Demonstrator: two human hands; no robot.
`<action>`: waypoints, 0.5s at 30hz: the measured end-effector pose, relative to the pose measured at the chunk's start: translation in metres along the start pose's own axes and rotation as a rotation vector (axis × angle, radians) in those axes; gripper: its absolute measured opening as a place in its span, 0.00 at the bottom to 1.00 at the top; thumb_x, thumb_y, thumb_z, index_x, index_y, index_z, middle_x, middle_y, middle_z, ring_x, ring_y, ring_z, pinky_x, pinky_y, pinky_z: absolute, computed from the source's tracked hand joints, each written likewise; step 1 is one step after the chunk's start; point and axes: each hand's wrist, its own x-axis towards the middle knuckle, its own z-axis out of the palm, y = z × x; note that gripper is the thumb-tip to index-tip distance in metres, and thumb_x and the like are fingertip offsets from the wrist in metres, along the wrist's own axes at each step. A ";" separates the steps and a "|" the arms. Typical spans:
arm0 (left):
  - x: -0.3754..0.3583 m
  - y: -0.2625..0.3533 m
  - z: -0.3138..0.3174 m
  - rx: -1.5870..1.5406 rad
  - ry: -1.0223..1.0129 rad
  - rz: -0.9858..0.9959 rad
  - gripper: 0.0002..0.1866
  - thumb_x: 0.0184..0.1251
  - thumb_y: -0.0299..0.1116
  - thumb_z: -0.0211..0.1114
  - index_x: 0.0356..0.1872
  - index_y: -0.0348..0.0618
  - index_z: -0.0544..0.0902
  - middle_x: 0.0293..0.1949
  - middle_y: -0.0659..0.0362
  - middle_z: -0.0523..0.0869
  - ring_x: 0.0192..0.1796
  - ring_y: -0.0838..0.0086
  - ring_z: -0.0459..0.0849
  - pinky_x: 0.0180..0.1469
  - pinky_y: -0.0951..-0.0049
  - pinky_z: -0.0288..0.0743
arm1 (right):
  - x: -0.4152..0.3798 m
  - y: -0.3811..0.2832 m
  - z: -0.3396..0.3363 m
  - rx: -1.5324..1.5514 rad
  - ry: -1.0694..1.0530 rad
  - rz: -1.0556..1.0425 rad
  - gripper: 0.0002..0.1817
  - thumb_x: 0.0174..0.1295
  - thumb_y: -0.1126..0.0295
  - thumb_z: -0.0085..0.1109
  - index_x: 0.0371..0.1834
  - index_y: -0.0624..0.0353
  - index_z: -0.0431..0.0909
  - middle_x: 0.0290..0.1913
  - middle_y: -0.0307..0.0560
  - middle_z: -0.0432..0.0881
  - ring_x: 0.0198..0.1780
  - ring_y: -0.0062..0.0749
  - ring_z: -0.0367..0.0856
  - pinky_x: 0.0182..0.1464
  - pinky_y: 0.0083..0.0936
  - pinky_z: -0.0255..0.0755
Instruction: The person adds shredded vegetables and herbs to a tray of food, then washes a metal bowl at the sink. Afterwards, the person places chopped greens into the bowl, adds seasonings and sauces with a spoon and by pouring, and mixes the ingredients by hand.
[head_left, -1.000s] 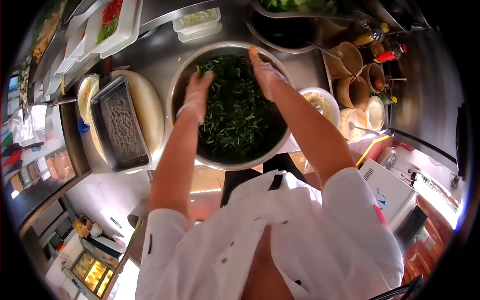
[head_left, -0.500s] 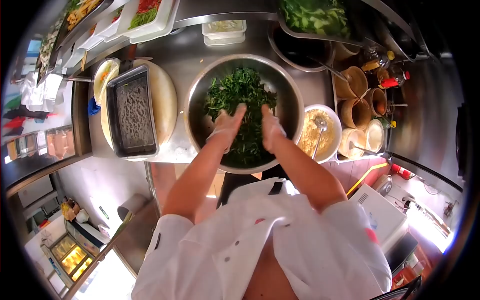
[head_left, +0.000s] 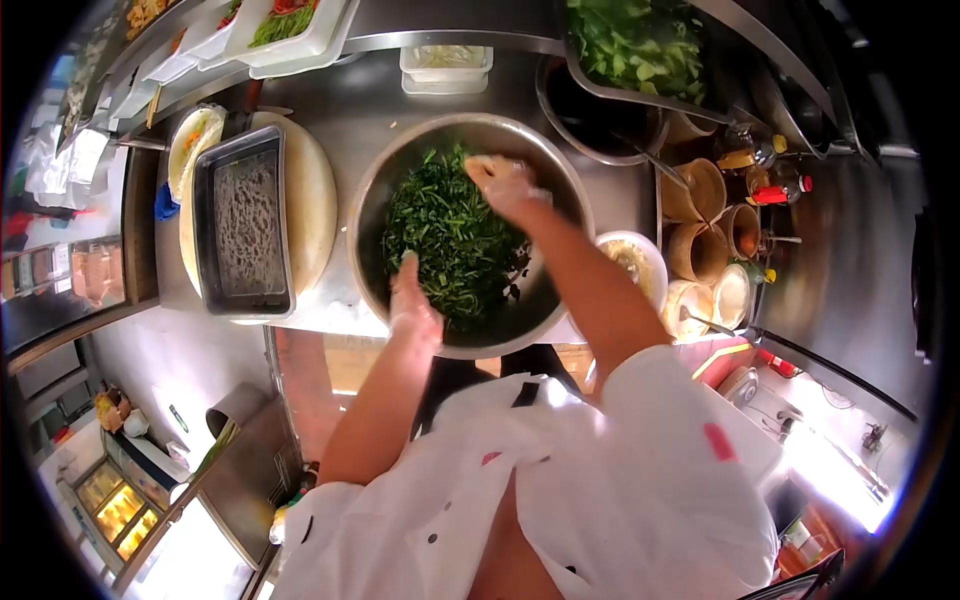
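Note:
A wide steel bowl (head_left: 578,300) holds a heap of chopped leafy greens (head_left: 450,245). My left hand (head_left: 412,312), in a clear plastic glove, is at the bowl's near left side, fingers stretched out against the edge of the greens. My right hand (head_left: 505,183), also gloved, is over the far right part of the heap. Its fingers point left and are slightly bent, with some motion blur; I see nothing held in them. To the bowl's right is a white bowl (head_left: 655,262) with pale yellow crumbly food, partly hidden by my right forearm.
A dark rectangular tray (head_left: 205,230) lies on a round board (head_left: 315,215) at left. Behind stand a white container (head_left: 445,85) and a pot of dark liquid (head_left: 590,105). Seasoning tubs (head_left: 697,250) with spoons and bottles (head_left: 785,187) line the right. A tray of leaves (head_left: 640,50) overhangs the back.
My right hand has moved up and left across the greens, and my left hand down and left toward the near rim. The greens have shifted into a broader heap, and the whole view has moved slightly.

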 end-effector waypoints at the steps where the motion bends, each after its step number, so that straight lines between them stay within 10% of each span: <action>1: -0.003 -0.001 0.021 -0.036 -0.011 0.009 0.48 0.66 0.58 0.72 0.82 0.60 0.56 0.79 0.54 0.64 0.78 0.54 0.64 0.75 0.39 0.59 | -0.009 0.007 0.024 0.274 0.159 0.097 0.33 0.70 0.33 0.53 0.58 0.49 0.87 0.46 0.60 0.90 0.55 0.51 0.88 0.60 0.40 0.78; 4: 0.038 -0.013 0.037 -0.192 -0.282 -0.073 0.32 0.70 0.48 0.71 0.71 0.56 0.72 0.61 0.54 0.85 0.64 0.55 0.83 0.65 0.47 0.79 | -0.028 0.028 0.070 0.656 0.110 0.348 0.53 0.56 0.26 0.67 0.79 0.47 0.68 0.65 0.60 0.81 0.63 0.50 0.81 0.65 0.44 0.75; 8: 0.026 0.004 0.064 0.317 -0.153 0.102 0.33 0.70 0.51 0.71 0.72 0.56 0.71 0.63 0.51 0.81 0.66 0.54 0.80 0.67 0.51 0.75 | -0.102 -0.056 0.013 0.892 -0.147 0.585 0.62 0.54 0.28 0.70 0.86 0.46 0.51 0.78 0.54 0.68 0.74 0.52 0.71 0.70 0.52 0.69; 15: 0.013 0.043 0.093 1.125 0.106 0.336 0.41 0.68 0.56 0.71 0.78 0.56 0.67 0.73 0.45 0.69 0.74 0.51 0.71 0.74 0.55 0.67 | -0.074 0.001 0.019 0.231 0.143 0.327 0.41 0.57 0.47 0.74 0.73 0.50 0.74 0.68 0.65 0.77 0.72 0.60 0.74 0.71 0.41 0.70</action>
